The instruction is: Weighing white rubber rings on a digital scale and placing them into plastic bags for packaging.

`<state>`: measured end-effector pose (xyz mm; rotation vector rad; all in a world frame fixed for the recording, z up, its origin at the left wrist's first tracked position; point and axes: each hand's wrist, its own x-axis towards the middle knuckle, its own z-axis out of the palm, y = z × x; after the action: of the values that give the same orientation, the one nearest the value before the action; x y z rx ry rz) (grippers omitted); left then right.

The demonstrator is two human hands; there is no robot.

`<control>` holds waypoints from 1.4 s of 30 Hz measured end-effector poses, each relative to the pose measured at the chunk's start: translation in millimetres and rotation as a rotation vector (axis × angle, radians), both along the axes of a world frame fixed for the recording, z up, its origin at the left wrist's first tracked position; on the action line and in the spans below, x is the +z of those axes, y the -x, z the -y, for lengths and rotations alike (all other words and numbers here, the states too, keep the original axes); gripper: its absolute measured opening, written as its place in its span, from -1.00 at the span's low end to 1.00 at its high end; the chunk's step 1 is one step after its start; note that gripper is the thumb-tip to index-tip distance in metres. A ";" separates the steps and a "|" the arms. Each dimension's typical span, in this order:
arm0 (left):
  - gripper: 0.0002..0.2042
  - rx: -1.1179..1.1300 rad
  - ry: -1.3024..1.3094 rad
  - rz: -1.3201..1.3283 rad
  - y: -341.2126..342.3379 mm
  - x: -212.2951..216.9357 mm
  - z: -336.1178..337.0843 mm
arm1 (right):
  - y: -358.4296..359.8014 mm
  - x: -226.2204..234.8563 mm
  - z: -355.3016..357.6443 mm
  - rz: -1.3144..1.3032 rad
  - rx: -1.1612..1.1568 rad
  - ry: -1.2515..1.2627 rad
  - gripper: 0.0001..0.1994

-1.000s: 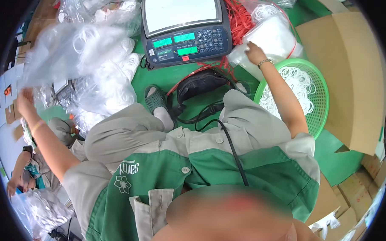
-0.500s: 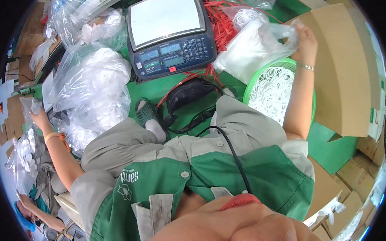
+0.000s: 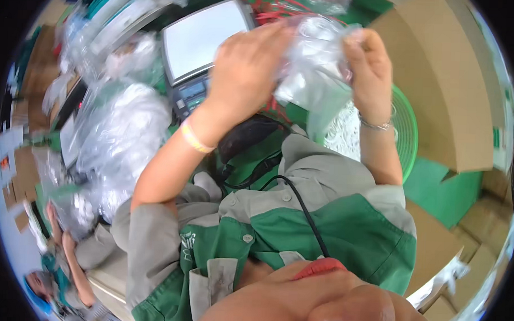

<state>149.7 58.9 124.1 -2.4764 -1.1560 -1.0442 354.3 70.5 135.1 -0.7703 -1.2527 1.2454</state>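
A clear plastic bag point(image 3: 317, 63) with white contents hangs between my two hands, above the near side of a green basket. My left hand point(image 3: 246, 72) is at its left edge, closed on the plastic; motion blurs its fingertips. Fingers and thumb of my right hand point(image 3: 370, 74) pinch the opposite edge. White rings point(image 3: 342, 132) fill the green basket point(image 3: 408, 132) below my right forearm, partly hidden by the bag and the arm. Behind my left hand stands a digital scale point(image 3: 202, 40) with a white pan; the hand covers much of its keypad.
Big clear bags of white pieces point(image 3: 125, 133) lie on the left. Red strips point(image 3: 273, 8) are heaped behind the bag. An open cardboard box point(image 3: 441, 82) stands at the right. A black pouch point(image 3: 249, 137) lies ahead of my lap. A co-worker point(image 3: 66, 267) handles another bag at lower left.
My left hand has swung from the far left across to the bag and taken its left edge. My right hand has moved left with the bag, now raised and more upright.
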 end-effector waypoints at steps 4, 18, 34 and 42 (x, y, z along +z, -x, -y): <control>-0.86 0.001 0.370 0.213 11.3 4.2 6.6 | -31.5 -37.7 -16.6 0.508 -0.386 -0.253 -0.90; -0.87 -0.002 1.295 0.757 -33.0 -32.2 25.1 | -44.8 -91.0 24.7 0.318 0.347 0.041 -0.72; -0.63 -0.200 0.876 0.321 -55.6 7.5 21.3 | -86.2 -74.0 2.9 1.057 0.146 -0.146 -0.75; -0.78 0.097 0.564 0.001 11.2 -21.2 7.5 | -278.5 -244.3 39.4 0.684 -0.466 0.799 -0.45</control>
<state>138.5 51.4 102.9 -2.7753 -1.7499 -0.7681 632.8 31.1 -109.3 -2.0719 -0.9554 1.1025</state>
